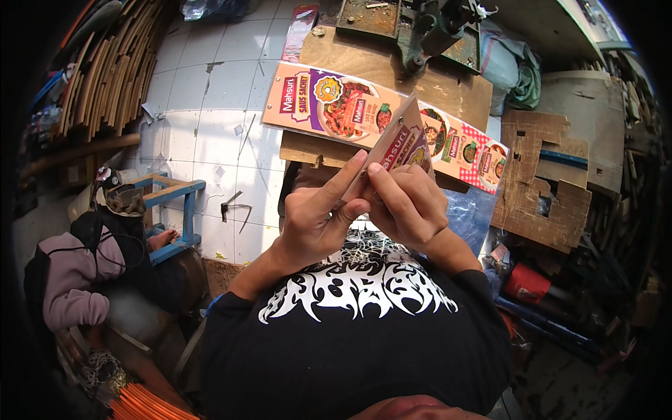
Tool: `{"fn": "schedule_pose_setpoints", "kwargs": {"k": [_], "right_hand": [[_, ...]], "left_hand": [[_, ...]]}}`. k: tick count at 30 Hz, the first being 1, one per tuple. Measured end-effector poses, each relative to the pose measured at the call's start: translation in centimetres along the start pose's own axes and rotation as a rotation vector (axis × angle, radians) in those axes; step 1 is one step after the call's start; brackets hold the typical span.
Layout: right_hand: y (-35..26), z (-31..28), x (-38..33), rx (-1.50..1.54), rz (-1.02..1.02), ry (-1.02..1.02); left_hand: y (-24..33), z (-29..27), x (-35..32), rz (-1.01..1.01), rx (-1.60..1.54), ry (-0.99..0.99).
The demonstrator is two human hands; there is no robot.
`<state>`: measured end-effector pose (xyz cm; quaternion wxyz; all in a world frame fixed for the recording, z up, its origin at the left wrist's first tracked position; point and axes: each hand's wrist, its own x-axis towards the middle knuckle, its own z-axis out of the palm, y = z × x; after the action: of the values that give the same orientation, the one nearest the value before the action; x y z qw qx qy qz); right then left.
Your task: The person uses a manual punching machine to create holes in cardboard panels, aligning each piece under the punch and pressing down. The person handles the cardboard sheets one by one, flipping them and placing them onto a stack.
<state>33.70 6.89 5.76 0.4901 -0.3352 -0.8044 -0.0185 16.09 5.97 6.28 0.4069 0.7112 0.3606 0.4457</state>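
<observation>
Both hands hold a printed board [399, 138], tilted up on edge in front of my chest. It has small metal eyelets along its near end. My left hand [311, 213] pinches that end, index finger stretched along the edge and thumb below. My right hand [413, 203] grips the other face close by, its fingers bent; the fingertips of the two hands nearly meet. Behind it, a long printed sign board [283, 115] with food pictures lies across a wooden bench top [329, 52], partly covered by the held board.
A dark green metal machine [427, 35] stands at the bench's far side. A blue-framed stool [189, 210] and a person in a lilac sleeve [73, 301] are at left. Wood strips [115, 66] are stacked far left. Cut-out brown boards [539, 168] lean at right.
</observation>
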Motion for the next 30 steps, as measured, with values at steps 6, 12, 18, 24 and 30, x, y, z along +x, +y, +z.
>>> {"fn": "schedule_pose_setpoints", "kwargs": {"k": [6,12,18,24,30], "right_hand": [[0.5,0.4,-0.5,0.096,0.069,0.047],[1.6,-0.4,-0.4,0.141,0.436,0.272],[5.3,-3.8,-4.8,0.383,0.946,0.323],[7.0,-5.3,-9.7,0.852,1.106,-0.266],[5.5,-4.1,-9.2,0.761,1.208,-0.167]], "left_hand": [[-0.5,1.1,-0.2,-0.161,-0.167,0.072],[-1.3,0.5,-1.0,-0.334,-0.280,0.140],[-3.8,-0.3,-1.2,-0.471,-0.561,0.287],[-5.1,-0.7,-1.9,-0.466,-0.641,0.253],[-5.4,-0.9,-1.3,-0.388,-0.612,0.188]]}}
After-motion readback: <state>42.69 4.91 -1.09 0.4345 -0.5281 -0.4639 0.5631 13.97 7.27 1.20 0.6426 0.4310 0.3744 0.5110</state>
